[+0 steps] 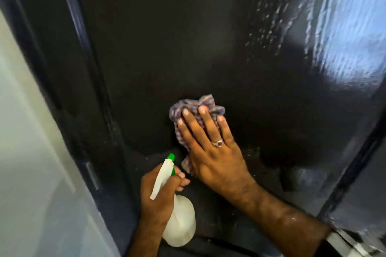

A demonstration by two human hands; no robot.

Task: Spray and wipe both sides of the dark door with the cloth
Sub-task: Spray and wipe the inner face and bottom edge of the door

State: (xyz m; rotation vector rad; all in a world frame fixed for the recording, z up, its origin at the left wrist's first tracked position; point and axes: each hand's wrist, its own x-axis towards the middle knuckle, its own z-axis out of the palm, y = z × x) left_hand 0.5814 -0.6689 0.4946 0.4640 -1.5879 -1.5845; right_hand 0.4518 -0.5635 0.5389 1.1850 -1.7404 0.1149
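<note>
The left hand grips the spray bottle low while the right hand, fingers flat, presses the cloth on the dark door; droplets upper right may dry streaky if missed.
</note>
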